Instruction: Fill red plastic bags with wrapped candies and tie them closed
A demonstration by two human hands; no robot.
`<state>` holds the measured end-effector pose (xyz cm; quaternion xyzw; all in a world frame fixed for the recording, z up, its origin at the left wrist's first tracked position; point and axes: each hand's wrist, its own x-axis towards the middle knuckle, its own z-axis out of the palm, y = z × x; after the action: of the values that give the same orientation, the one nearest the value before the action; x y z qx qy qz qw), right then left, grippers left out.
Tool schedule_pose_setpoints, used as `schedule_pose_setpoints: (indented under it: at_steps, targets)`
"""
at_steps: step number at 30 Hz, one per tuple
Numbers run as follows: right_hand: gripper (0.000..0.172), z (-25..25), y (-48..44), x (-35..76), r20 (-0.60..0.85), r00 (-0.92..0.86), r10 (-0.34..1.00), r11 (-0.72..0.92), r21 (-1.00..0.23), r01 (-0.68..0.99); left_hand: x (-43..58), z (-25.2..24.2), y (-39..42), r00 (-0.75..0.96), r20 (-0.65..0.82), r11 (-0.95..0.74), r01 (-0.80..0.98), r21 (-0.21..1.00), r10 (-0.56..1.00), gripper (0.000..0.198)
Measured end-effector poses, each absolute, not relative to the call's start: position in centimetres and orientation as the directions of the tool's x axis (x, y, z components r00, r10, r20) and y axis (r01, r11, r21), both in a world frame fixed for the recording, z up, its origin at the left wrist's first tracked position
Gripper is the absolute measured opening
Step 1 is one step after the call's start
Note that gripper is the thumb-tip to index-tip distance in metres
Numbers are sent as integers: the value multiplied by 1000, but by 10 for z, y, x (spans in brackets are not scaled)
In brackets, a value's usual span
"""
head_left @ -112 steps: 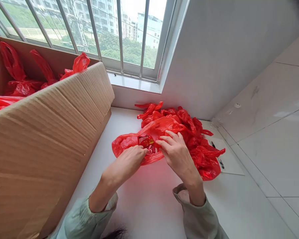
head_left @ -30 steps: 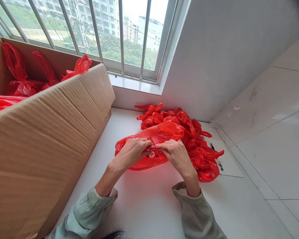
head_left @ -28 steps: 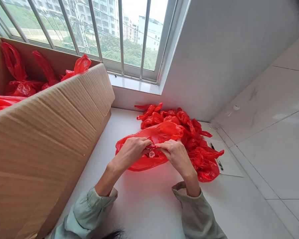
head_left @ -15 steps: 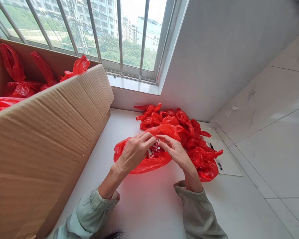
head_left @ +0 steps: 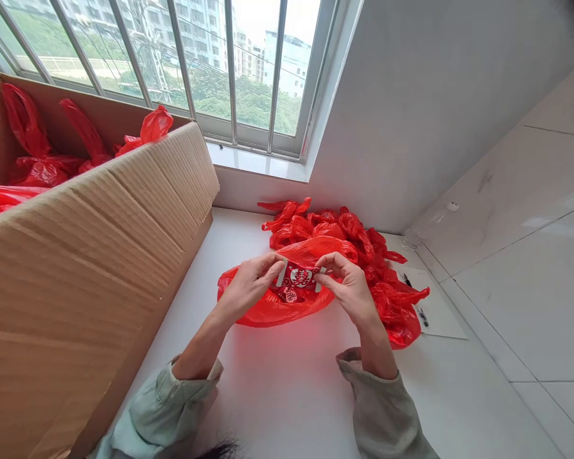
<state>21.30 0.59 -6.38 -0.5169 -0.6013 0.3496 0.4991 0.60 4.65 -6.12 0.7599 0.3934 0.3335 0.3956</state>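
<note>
**Packet now clear of the bag, held flat between both hands**

Half a second ago both sets of fingers were down at the mouth of the bag, with only a scrap of print showing between them. Now the small red glossy packet [head_left: 300, 277] is raised and stretched flat, its white double character facing up. The handling has passed from the bag to the packet itself.

The left hand [head_left: 249, 290] has its grip pinched on the packet's left end between thumb and forefinger. The right hand [head_left: 351, 288] pinches the right end the same way, and the other fingers on both hands are loosely curled. The packet sits just above the thin red plastic bag [head_left: 268, 312], which lies slack on the white surface [head_left: 291, 389]. Another printed piece shows at the bag's mouth, under the packet.

The packet looks flat and rectangular, with pale tabs at both ends. The bag is soft, half-transparent film that throws a red glow on the smooth surface. Behind it, touching it, is a heap of crumpled red plastic bags [head_left: 387, 293] with twisted handles. A white paper sheet [head_left: 437, 312] lies partly under the heap. To the left stands a brown corrugated cardboard box [head_left: 100, 255], matt and ribbed, with more red film inside
</note>
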Motion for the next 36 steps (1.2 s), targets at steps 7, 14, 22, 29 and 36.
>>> schedule_pose_setpoints:
  at_steps: [7, 14, 22, 29, 36]
  targets:
    - [15, -55, -2, 207, 288, 34, 957, 251, -882, 398, 9, -52, 42, 399, 173, -264, 187, 946, 900, 25]
    - [20, -60, 2, 208, 226, 5, 974, 210, -915, 344, 10, -52, 41, 352, 147, -197, 110, 974, 925, 20]
    - [21, -67, 7, 206, 254, 80, 964, 238, -957, 164, 11, -54, 45, 289, 131, -118, -62, 991, 948, 23]
    - [21, -61, 5, 199, 227, 82, 970, 235, -967, -103, 12, -46, 41, 341, 114, -43, -209, 977, 933, 29]
    - [23, -62, 6, 204, 216, 92, 972, 222, -974, -54, 13, -53, 42, 405, 64, 6, -168, 986, 912, 30]
